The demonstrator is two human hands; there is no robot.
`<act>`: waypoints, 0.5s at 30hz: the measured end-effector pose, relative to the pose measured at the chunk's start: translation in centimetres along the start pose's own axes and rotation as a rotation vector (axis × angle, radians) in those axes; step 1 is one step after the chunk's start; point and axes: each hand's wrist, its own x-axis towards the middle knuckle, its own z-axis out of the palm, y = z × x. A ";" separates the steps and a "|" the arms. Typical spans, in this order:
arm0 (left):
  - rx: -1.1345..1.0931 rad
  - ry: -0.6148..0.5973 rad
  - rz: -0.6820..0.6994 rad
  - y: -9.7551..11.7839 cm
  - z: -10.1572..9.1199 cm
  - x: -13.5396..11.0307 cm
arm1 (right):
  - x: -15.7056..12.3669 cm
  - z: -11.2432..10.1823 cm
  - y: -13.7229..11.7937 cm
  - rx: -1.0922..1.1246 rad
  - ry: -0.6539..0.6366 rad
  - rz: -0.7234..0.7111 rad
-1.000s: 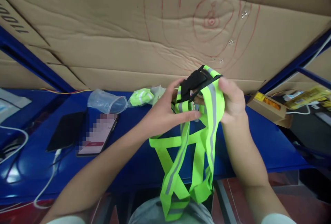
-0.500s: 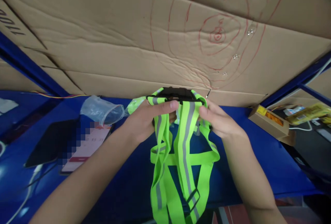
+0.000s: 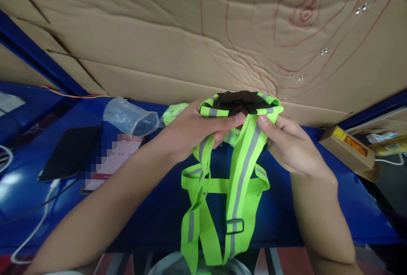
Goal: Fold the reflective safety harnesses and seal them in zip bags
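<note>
Together the left hand (image 3: pixel 197 133) and right hand (image 3: pixel 291 143) pinch a fluorescent reflective harness (image 3: pixel 238 203) — thumbs (image 3: pixel 230 121) closed on its webbing (image 3: pixel 213 112) just below the black side-release buckle (image 3: pixel 240 98) — with looped straps (image 3: pixel 190 227) hanging by the blue tabletop (image 3: pixel 152 220).

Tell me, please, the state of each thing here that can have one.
Reflective harness: held up, straps hanging
Left hand: gripping harness
Right hand: gripping harness
Black buckle: seemingly fastened
Black device: white cable plugged in
Phone: screen lit
Clear plastic bag: lying, mouth open
Cardboard box: orange contents showing
</note>
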 end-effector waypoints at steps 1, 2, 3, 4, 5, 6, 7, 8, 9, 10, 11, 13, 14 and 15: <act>0.002 -0.005 0.001 -0.1 -0.1 0.0 | 0.1 0.1 0.0 0.042 0.020 0.019; -0.001 -0.017 0.018 -0.1 -0.3 0.1 | 0.2 0.3 0.0 0.088 0.029 0.038; -0.007 -0.036 0.040 -0.1 -0.5 0.1 | 0.3 0.5 -0.1 0.141 0.031 0.051; -0.004 -0.058 0.054 -0.1 -0.6 0.1 | 0.4 0.6 -0.2 0.192 0.031 0.054; 0.008 -0.075 0.061 -0.2 -0.7 0.1 | 0.6 0.7 -0.3 0.232 0.033 0.048; 0.032 -0.080 0.058 -0.2 -0.7 0.1 | 0.7 0.7 -0.4 0.257 0.041 0.034; 0.068 -0.076 0.048 -0.4 -0.7 0.1 | 0.8 0.8 -0.5 0.265 0.056 0.014; 0.118 -0.068 0.035 -0.5 -0.6 0.1 | 0.8 0.8 -0.6 0.258 0.075 -0.013; 0.173 -0.063 0.032 -0.8 -0.4 0.1 | 0.9 0.8 -0.5 0.236 0.099 -0.041; 0.222 -0.065 0.040 -1.0 -0.2 0.1 | 1.0 0.8 -0.4 0.203 0.130 -0.065; 0.261 -0.077 0.056 -1.3 0.1 0.1 | 1.2 0.9 -0.3 0.164 0.157 -0.078; 0.308 -0.098 0.105 -1.7 0.4 0.2 | 1.4 1.0 0.2 0.084 0.184 -0.067; 0.325 -0.096 0.139 -1.9 0.5 0.2 | 1.5 1.0 0.4 0.055 0.182 -0.052; 0.345 -0.086 0.171 -1.9 0.5 0.2 | 1.6 0.9 0.6 0.037 0.171 -0.036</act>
